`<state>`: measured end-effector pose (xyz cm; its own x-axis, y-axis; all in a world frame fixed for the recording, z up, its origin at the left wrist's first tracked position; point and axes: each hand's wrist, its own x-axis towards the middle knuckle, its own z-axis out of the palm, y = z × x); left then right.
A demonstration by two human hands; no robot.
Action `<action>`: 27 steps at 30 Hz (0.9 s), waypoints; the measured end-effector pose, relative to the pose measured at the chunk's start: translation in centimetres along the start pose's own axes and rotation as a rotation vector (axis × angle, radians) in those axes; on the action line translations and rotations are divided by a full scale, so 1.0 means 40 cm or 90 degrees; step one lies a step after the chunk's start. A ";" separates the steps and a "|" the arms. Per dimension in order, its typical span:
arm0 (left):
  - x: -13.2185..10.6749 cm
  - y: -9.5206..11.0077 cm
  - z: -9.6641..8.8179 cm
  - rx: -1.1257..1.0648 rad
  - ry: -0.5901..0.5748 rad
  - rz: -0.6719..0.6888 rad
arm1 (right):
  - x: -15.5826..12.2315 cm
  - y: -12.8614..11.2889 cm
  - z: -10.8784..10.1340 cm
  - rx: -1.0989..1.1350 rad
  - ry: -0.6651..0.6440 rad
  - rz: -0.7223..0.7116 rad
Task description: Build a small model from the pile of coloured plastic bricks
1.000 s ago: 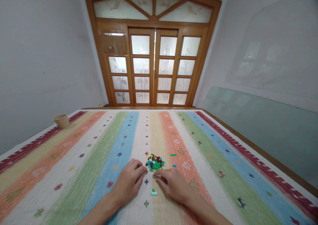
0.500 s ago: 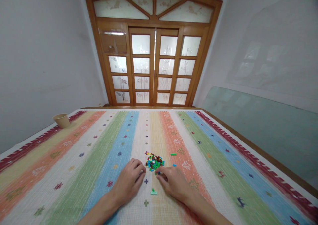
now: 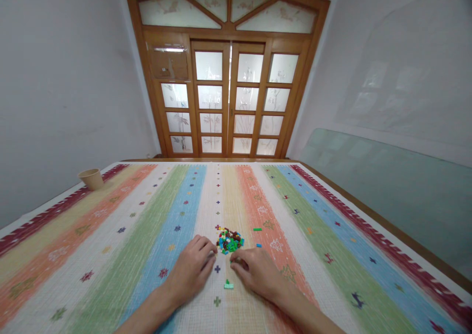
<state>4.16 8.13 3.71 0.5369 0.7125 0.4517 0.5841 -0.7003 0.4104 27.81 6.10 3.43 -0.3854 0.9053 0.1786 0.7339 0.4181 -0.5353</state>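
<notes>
A loose heap of small plastic toy bricks (image 3: 229,241) in green, blue, brown, red and yellow lies on the striped cloth, just ahead of my hands. My right hand (image 3: 258,273) sits at the heap's near right, its fingertips pinching a small green brick (image 3: 234,260). My left hand (image 3: 191,270) rests curled on the cloth, its fingertips close to the heap's near left edge. Its fingers hide whether anything lies in them. A small green-and-white brick stack (image 3: 228,285) stands between my hands, nearer to me. A green brick (image 3: 257,229) and a small blue brick (image 3: 258,245) lie apart, right of the heap.
The woven cloth (image 3: 110,235) with coloured stripes covers a large table. A beige paper cup (image 3: 91,179) stands at the far left. A wooden-framed glass door (image 3: 228,98) closes the far end, and a pane of glass (image 3: 387,196) leans against the right wall.
My right hand has drawn back slightly from the heap toward me, with its fingertips pinched together. The heap and the loose bricks look unmoved.
</notes>
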 end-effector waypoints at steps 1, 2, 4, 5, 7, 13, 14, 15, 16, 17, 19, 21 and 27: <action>0.000 0.000 0.000 -0.001 0.002 0.002 | 0.000 0.000 0.000 0.002 0.001 -0.001; 0.000 -0.001 0.001 -0.003 0.002 0.004 | 0.000 0.000 0.001 0.001 0.001 -0.001; 0.000 -0.001 0.001 -0.004 0.000 0.006 | 0.000 0.000 0.001 -0.006 -0.002 -0.003; 0.000 -0.001 0.001 -0.005 -0.001 0.006 | 0.001 0.000 0.001 -0.012 -0.003 -0.004; 0.000 -0.001 0.000 -0.004 -0.001 0.007 | 0.001 0.001 0.001 -0.029 -0.008 -0.008; 0.001 0.003 -0.004 -0.001 0.010 0.013 | 0.000 0.000 0.001 -0.051 -0.010 -0.016; 0.001 0.004 -0.005 -0.002 0.012 0.015 | 0.000 0.000 0.001 -0.050 -0.011 -0.019; 0.001 0.005 -0.006 -0.002 0.014 0.016 | 0.000 -0.001 0.001 -0.048 -0.013 -0.024; 0.001 0.005 -0.006 -0.002 0.014 0.016 | 0.000 -0.002 0.000 -0.044 -0.014 -0.029; 0.001 0.005 -0.006 -0.001 0.013 0.015 | -0.001 -0.003 0.000 -0.040 -0.013 -0.035; 0.001 0.005 -0.006 0.000 0.006 0.010 | -0.002 -0.005 -0.001 -0.030 -0.014 -0.044; 0.000 0.003 -0.005 0.001 -0.001 0.008 | -0.002 -0.006 -0.003 -0.022 -0.017 -0.052; -0.001 0.002 -0.004 -0.002 -0.008 0.006 | -0.003 -0.003 -0.003 -0.038 -0.034 -0.064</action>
<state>4.09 8.06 3.85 0.5494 0.7069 0.4455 0.5779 -0.7065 0.4084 27.83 5.98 3.56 -0.4868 0.8539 0.1840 0.7215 0.5118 -0.4663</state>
